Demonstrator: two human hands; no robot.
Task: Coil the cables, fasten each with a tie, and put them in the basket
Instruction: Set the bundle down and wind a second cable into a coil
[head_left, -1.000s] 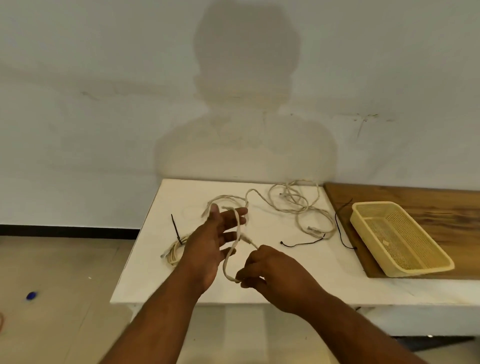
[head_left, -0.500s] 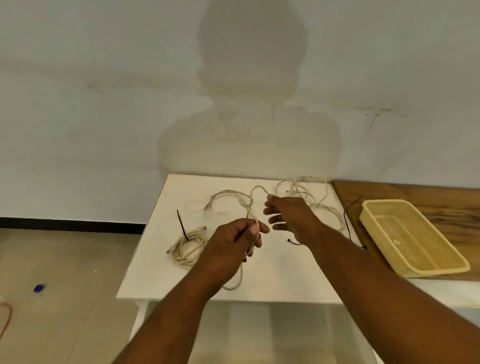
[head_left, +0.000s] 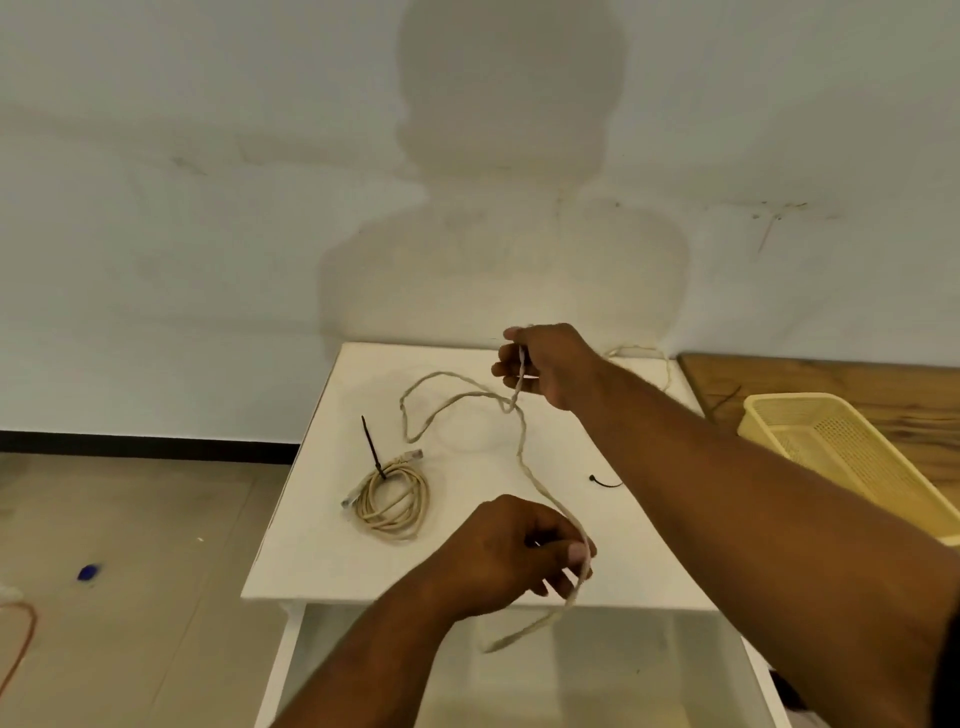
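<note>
Head view: right hand (head_left: 551, 366) outstretched; left hand (head_left: 511, 556) near; both grips pinch cable (head_left: 521, 448).

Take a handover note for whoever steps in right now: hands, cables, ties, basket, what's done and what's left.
Left hand pinches the loose cable near the front edge of the table; right hand grips it farther back.
Done: one coiled cable, black tie on it, lies on the table.
Left: coil this cable, fasten it with the spare tie, put both coils in the basket.
</note>
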